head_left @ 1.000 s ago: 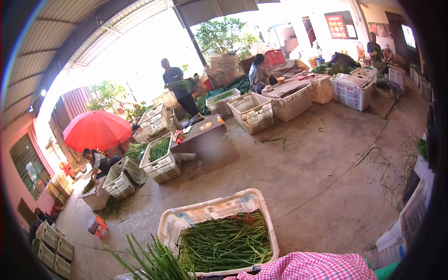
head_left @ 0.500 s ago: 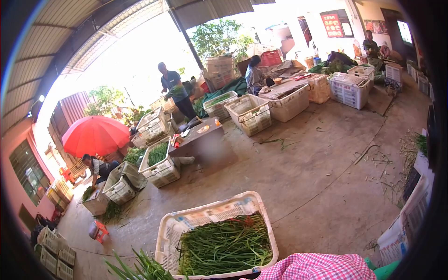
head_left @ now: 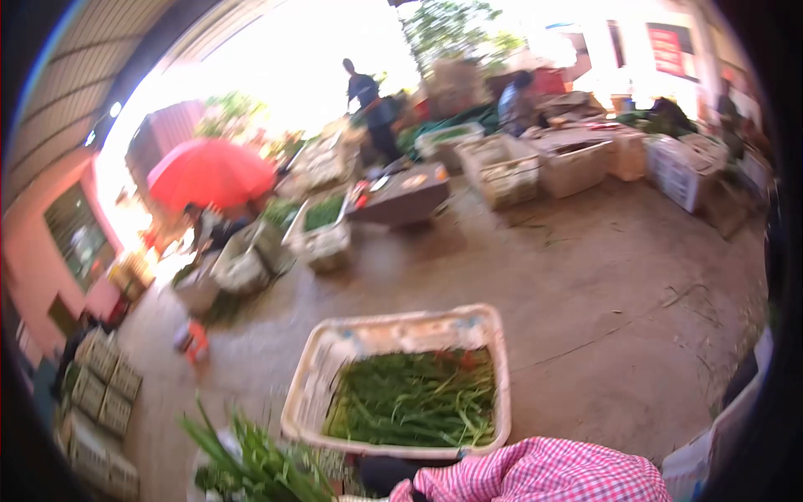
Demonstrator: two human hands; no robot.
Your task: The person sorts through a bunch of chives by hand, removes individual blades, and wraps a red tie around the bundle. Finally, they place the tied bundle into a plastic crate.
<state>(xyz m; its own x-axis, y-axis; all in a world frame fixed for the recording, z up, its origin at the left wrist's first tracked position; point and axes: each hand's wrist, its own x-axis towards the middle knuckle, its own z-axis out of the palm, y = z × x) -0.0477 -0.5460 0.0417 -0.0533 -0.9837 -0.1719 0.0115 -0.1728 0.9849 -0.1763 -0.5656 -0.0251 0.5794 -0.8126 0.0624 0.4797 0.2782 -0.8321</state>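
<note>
Leaves [head_left: 261,462] at lower left point up-left, long axis slanting. Neither hand shows; their grip cannot be told.

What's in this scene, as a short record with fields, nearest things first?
Nearest basket: white basket, on the floor ahead
Contents: long green leaves
Bottom left: a leafy bunch, beside the basket
Bottom right: pink checked cloth
Hands: neither clearly visible
Farther back: low table, more baskets
Left side: open red umbrella, stacked crates
People: one standing beyond the table, others around
Picture: blurred
</note>
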